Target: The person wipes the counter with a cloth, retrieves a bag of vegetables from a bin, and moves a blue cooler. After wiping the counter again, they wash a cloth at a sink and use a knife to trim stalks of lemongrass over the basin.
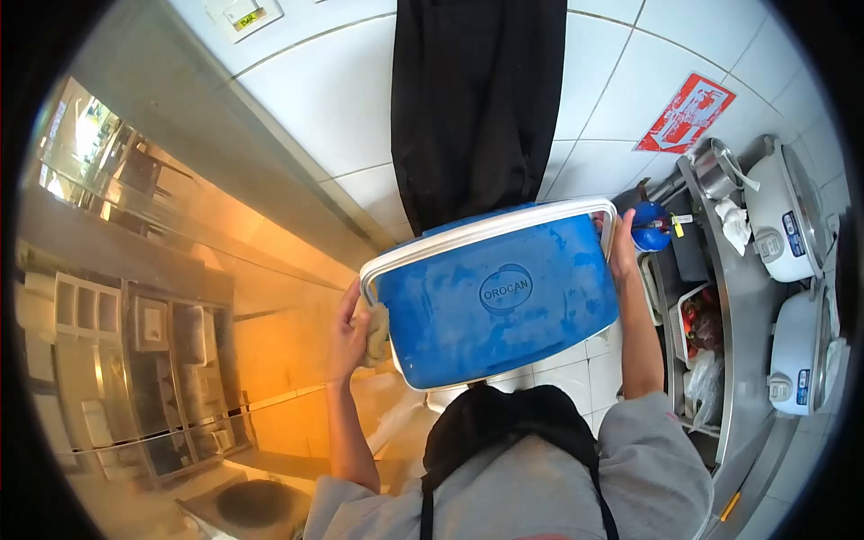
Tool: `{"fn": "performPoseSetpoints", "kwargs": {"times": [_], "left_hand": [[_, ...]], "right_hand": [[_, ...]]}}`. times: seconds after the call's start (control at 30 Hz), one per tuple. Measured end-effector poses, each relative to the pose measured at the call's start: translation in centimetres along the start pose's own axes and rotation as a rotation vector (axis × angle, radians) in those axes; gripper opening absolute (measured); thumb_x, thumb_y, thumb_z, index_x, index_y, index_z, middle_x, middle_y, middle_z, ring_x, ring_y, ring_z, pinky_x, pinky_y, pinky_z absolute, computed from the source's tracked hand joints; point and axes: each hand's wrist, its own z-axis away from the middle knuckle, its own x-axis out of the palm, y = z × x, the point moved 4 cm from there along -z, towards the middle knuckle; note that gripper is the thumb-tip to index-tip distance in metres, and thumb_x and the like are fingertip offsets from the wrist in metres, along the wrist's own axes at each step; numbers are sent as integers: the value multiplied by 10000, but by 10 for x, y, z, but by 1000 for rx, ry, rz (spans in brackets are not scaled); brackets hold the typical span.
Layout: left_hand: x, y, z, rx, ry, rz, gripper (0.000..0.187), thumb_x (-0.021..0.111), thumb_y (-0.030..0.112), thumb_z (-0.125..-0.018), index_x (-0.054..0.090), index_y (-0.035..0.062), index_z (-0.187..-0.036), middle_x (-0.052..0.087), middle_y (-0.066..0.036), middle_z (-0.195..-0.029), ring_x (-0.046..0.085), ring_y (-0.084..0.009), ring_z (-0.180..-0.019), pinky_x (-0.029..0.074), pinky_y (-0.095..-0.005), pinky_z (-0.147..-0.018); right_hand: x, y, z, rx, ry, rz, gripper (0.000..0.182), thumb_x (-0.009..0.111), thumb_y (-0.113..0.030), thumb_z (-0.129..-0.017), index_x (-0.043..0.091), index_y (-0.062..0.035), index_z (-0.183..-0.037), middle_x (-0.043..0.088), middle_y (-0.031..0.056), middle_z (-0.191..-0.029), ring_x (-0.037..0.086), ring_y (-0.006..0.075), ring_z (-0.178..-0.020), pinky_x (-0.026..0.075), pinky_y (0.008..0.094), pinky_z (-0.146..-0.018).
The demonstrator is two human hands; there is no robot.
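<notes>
the blue box [504,337] lies between my hands, its long axis sloping from between eight and nine o'clock up to between two and three. my left hand [349,337] is at the lower end, fingers curled on a tan cloth [377,335] against the box. my right hand [623,256] grips the upper end, by the bend of the white rim [468,229]; its fingertips i can't fully tell. neither hand is nearer. the steel counter [742,360] stands apart, toward three o'clock.
</notes>
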Motion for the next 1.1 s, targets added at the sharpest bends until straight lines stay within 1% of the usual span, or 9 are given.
{"fn": "performPoseSetpoints", "kwargs": {"times": [0.03, 0.13, 0.23, 0.43, 0.5, 0.7, 0.77, 1.03, 1.1], "left_hand": [[-3, 7, -4, 109, -63, -62, 417, 487, 179, -884, 413, -2, -1252, 474, -169, -1225, 461, -240, -1117, 403, -317, -894], [-28, -39, 56, -440, 28, 214, 400, 380, 285, -933, 457, 5, -1209, 589, -94, -1003, 545, -160, -913, 425, -252, -827], [-9, -90, 115, -634, 13, 17, 416, 375, 331, -936, 466, 17, -1193, 579, -100, -1011, 539, -155, -898, 423, -264, -817], [80, -104, 148, -734, 160, 124, 504, 395, 393, -918, 375, 14, -1249, 511, -183, -1111, 516, -239, -970, 448, -326, -760], [86, -65, 127, -619, 177, 113, 627, 516, 379, -869, 287, -7, -1306, 470, -185, -1182, 443, -250, -1090, 354, -350, -920], [62, -119, 93, -803, 153, 116, 712, 489, 490, -849, 290, -27, -1297, 453, -194, -1205, 459, -272, -1071, 377, -351, -898], [51, -145, 81, -559, 132, 129, 719, 489, 501, -844, 304, -34, -1286, 465, -186, -1184, 479, -261, -1037, 413, -350, -849], [102, -102, 132, -679, 145, 520, 715, 314, 688, -801, 474, 48, -1075, 554, -56, -846, 535, -206, -788, 487, -356, -673], [117, -141, 160, -750, -338, 425, 667, 329, 670, -811, 523, 63, -1010, 553, -43, -875, 534, -197, -801, 475, -328, -699]], "right_hand": [[-5, -3, -2, 42, -37, -13, 786, 171, -637, -858, 444, 8, -1216, 451, 127, -1264, 429, 219, -1140, 270, 313, -990], [-62, -9, 53, 24, -128, -115, 747, 211, -625, -859, 592, -15, -1062, 452, 156, -1267, 345, 260, -1228, 139, 373, -1050], [-84, 4, 112, 262, 45, 75, 713, 268, -623, -851, 386, -70, -1285, 265, 127, -1401, 189, 281, -1313, 110, 520, -1031], [-34, 66, 135, 430, -208, -212, 705, 351, -576, -863, 279, -67, -1345, 335, 100, -1356, 336, 212, -1228, 271, 391, -1002], [-35, 61, 135, 413, 10, -162, 716, 406, -573, -845, 317, -48, -1324, 384, 114, -1323, 382, 211, -1195, 302, 370, -987], [-45, 123, 125, 315, 233, 9, 663, 353, -512, -886, 379, 21, -1280, 375, 140, -1334, 361, 221, -1213, 245, 293, -1013], [-37, 102, 127, 236, 203, 142, 633, 361, -483, -888, 382, 14, -1279, 368, 147, -1341, 335, 231, -1237, 233, 290, -1022], [-44, 96, 160, 194, 382, 60, 666, 344, -540, -875, 298, -70, -1343, 404, 174, -1308, 382, 280, -1214, 278, 308, -1001], [-64, 117, 195, 122, 343, 218, 650, 365, -536, -870, 363, -48, -1299, 452, 176, -1263, 446, 313, -1148, 341, 332, -950]]}}
